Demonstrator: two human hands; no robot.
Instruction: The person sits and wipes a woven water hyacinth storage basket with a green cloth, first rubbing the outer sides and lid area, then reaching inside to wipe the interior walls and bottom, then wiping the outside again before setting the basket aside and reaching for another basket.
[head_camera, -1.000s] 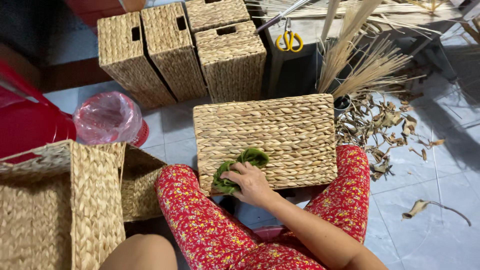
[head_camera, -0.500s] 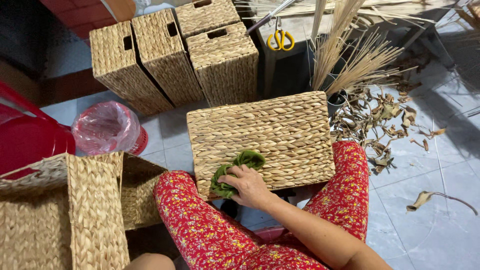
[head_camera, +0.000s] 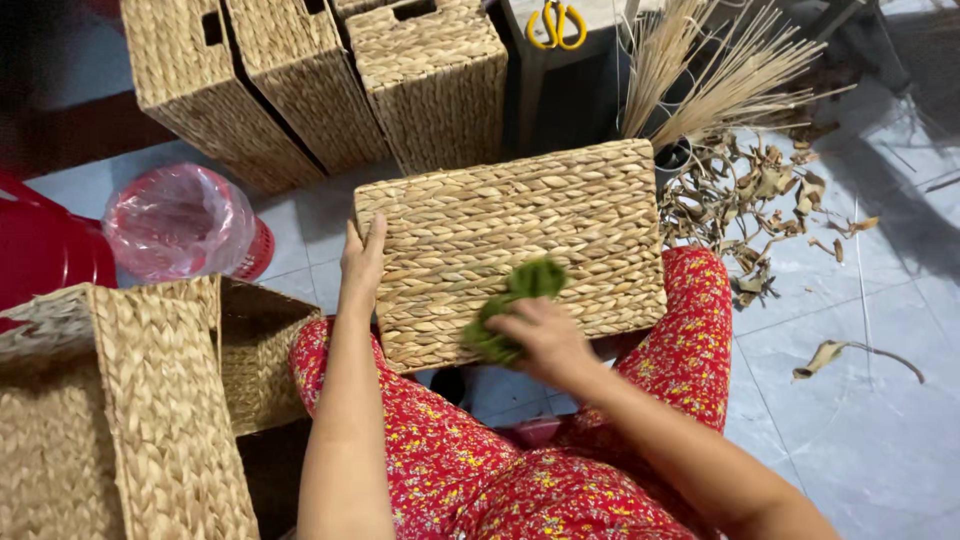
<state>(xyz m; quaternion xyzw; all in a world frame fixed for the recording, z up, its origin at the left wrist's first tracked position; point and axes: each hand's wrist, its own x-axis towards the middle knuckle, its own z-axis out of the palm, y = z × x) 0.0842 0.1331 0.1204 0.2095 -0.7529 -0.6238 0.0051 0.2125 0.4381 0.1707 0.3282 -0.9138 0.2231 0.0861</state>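
Two hands (head_camera: 362, 262) (head_camera: 545, 340) on woven basket (head_camera: 520, 215), green cloth (head_camera: 512, 305)

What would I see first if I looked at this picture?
First, the big woven basket lying across the person's lap, in the middle. The right hand presses a green cloth on it, and the left hand holds its left edge. Then the bright red flowered trousers below, and yellow scissors at the top.

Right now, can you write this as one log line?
left hand: steadies woven basket edge | right hand: presses green cloth on basket | basket: on lap
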